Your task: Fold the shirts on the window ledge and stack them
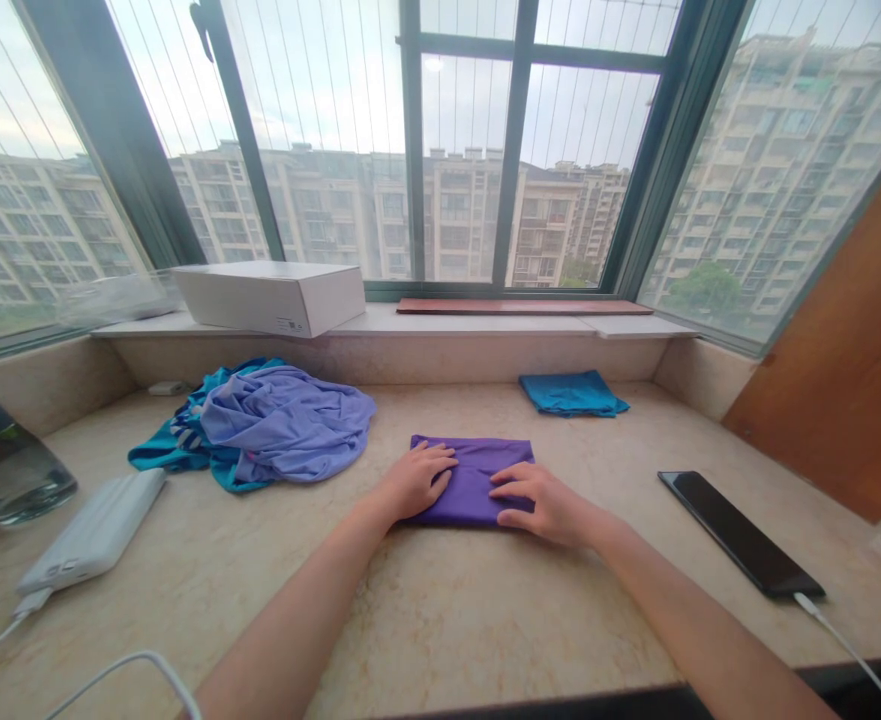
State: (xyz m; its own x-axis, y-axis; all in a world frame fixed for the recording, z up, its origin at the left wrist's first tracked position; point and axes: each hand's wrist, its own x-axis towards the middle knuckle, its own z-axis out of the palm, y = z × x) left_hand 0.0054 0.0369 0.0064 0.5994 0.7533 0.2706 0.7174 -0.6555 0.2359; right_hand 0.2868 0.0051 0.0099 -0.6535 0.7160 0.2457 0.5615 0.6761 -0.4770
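Observation:
A purple garment [470, 485], folded into a flat rectangle, lies on the stone counter [440, 610] in front of me. My left hand [421, 482] rests flat on its left side with the fingers stretched out. On the right side of the cloth lies my right hand [537, 500], its fingers spread and slightly bent over the fabric. Farther back on the right sits a folded teal garment [573, 393]. To the left is a loose heap with a lavender garment [290, 420] on top of a teal one [162, 447].
A white power bank [95, 530] with a cable and a water bottle [12, 465] stand at the left. On the right lies a black phone [740, 530] with a white cable plugged in. A white box [267, 295] and a reddish-brown strip [522, 307] rest on the windowsill.

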